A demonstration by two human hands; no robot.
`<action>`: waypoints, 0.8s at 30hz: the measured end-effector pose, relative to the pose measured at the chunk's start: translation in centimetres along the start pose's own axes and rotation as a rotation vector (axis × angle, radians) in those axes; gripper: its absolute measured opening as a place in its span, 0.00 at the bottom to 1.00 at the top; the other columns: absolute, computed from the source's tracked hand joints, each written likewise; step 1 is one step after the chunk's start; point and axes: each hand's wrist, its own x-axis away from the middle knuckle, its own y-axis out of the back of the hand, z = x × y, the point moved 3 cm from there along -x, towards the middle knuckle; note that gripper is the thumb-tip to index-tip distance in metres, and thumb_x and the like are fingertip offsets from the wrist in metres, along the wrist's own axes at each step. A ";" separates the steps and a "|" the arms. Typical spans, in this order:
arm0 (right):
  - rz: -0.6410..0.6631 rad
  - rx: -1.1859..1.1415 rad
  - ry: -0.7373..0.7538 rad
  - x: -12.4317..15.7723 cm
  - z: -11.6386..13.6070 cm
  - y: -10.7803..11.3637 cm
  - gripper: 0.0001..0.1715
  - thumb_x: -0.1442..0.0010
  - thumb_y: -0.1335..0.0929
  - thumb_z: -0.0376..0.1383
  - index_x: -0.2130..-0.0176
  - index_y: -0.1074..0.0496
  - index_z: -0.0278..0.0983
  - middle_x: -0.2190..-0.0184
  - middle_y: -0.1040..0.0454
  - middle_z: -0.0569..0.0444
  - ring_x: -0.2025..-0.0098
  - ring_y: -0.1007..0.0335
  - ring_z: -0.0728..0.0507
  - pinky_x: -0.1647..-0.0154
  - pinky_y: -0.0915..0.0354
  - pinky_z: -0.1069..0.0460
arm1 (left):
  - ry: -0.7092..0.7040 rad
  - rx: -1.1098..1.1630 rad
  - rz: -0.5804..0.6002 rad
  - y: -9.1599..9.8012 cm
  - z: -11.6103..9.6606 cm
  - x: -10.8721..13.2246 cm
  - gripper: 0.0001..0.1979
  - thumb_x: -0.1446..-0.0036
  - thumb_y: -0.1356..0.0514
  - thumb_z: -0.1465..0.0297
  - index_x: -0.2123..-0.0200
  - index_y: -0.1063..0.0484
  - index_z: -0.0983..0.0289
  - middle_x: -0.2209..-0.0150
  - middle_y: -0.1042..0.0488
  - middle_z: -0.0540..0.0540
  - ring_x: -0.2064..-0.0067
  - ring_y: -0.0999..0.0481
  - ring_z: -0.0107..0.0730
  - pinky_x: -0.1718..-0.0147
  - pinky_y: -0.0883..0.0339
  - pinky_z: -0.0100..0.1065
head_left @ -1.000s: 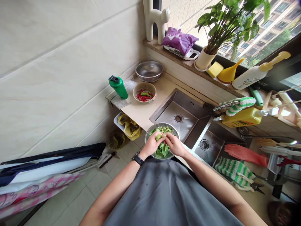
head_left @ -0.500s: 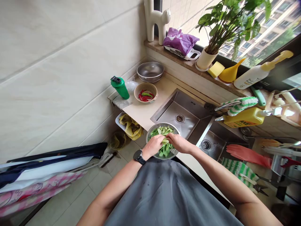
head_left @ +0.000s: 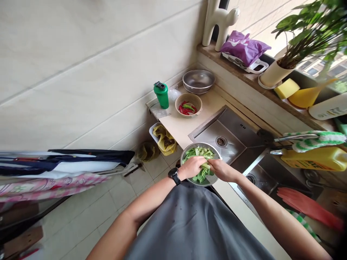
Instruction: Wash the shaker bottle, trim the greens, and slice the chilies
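Observation:
A metal strainer bowl stands at the counter's front edge, close against my apron. Cut leafy greens fill much of it, stems and leaves mixed. Over the bowl, my left hand, with a black watch at the wrist, has its fingers closed on some green stems. My right hand meets it from the other side, its fingers pinched round the same bunch of stems. The fingertips of both hands are partly hidden among the greens.
A double steel sink lies right of the bowl. Behind are a basket of red and green chillies, a steel basin and a green shaker bottle. A bin with a yellow bag stands below the counter's left edge.
My view has swung left, so the counter and sink sit further right in the picture. Both hands stay together over the bowl, still on the stems.

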 end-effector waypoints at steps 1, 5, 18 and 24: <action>-0.016 -0.072 -0.006 -0.3 0.2 0.0 0.15 0.33 0.40 0.38 0.72 0.42 0.40 0.77 0.36 0.57 0.75 0.42 0.47 0.71 0.43 0.51 | -0.012 0.025 -0.029 0.2 0.0 0.0 0.11 0.46 0.45 0.82 0.66 0.26 0.62 0.65 0.26 0.57 0.60 0.27 0.41 0.56 0.33 0.37; -0.106 -0.584 -0.182 -1.8 1.1 -1.4 0.19 0.36 0.39 0.46 0.74 0.46 0.42 0.80 0.46 0.61 0.79 0.54 0.50 0.80 0.51 0.54 | 0.011 0.172 -0.211 1.0 0.3 0.5 0.10 0.36 0.47 0.75 0.64 0.25 0.62 0.65 0.25 0.58 0.61 0.27 0.39 0.59 0.33 0.37; -0.081 -0.881 -0.218 -19.0 6.2 -4.6 0.18 0.40 0.34 0.49 0.70 0.34 0.38 0.77 0.38 0.59 0.78 0.47 0.51 0.80 0.50 0.56 | 0.536 0.932 -0.597 -1.4 7.2 3.9 0.23 0.39 0.39 0.52 0.77 0.37 0.62 0.75 0.36 0.49 0.70 0.38 0.29 0.66 0.39 0.32; -0.038 -0.421 -0.256 -30.6 8.3 -10.8 0.15 0.38 0.34 0.40 0.75 0.34 0.38 0.83 0.36 0.58 0.79 0.40 0.49 0.78 0.40 0.55 | 0.637 1.136 -0.550 -2.9 8.8 4.0 0.19 0.39 0.39 0.58 0.76 0.40 0.60 0.77 0.37 0.48 0.73 0.35 0.29 0.69 0.36 0.33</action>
